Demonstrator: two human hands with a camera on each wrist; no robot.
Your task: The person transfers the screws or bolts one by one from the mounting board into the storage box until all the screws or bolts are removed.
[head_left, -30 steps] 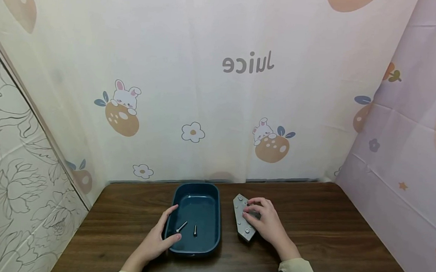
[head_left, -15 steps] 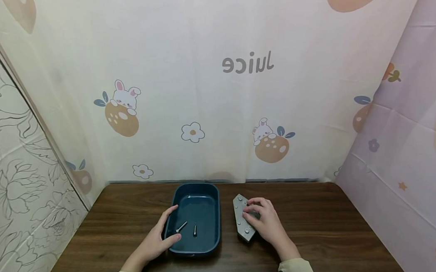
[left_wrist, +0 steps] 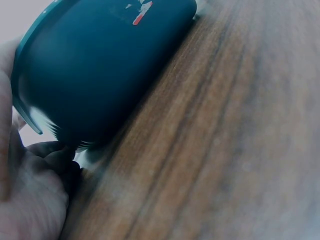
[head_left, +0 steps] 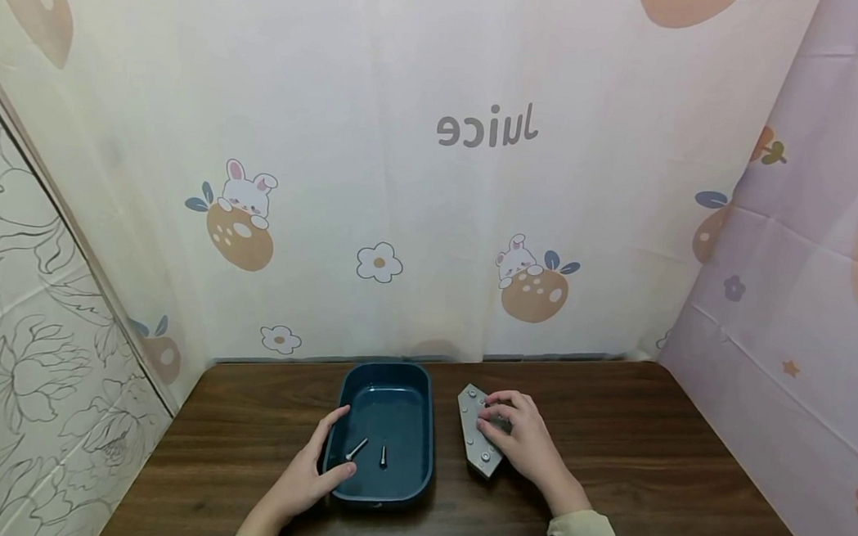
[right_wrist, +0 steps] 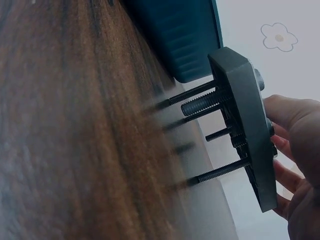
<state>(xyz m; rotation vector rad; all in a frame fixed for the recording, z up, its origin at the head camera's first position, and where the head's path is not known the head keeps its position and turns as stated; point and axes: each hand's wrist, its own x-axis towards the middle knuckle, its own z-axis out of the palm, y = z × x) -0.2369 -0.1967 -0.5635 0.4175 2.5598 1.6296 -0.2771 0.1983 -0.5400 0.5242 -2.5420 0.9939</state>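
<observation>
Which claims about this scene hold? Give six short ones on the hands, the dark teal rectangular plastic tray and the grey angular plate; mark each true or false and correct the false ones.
1. The bare left hand grips the dark teal rectangular plastic tray. True.
2. The bare right hand is at the grey angular metal-looking plate. True.
3. The plate lies inside the tray. False: it is to the right of the tray, apart from it.
4. Two slim metallic screws lie in the tray. True.
5. The plate's underside is smooth. False: in the right wrist view, threaded dark bolts stick out of it.
6. The tray is tipped on its side. False: its open side faces up.
</observation>
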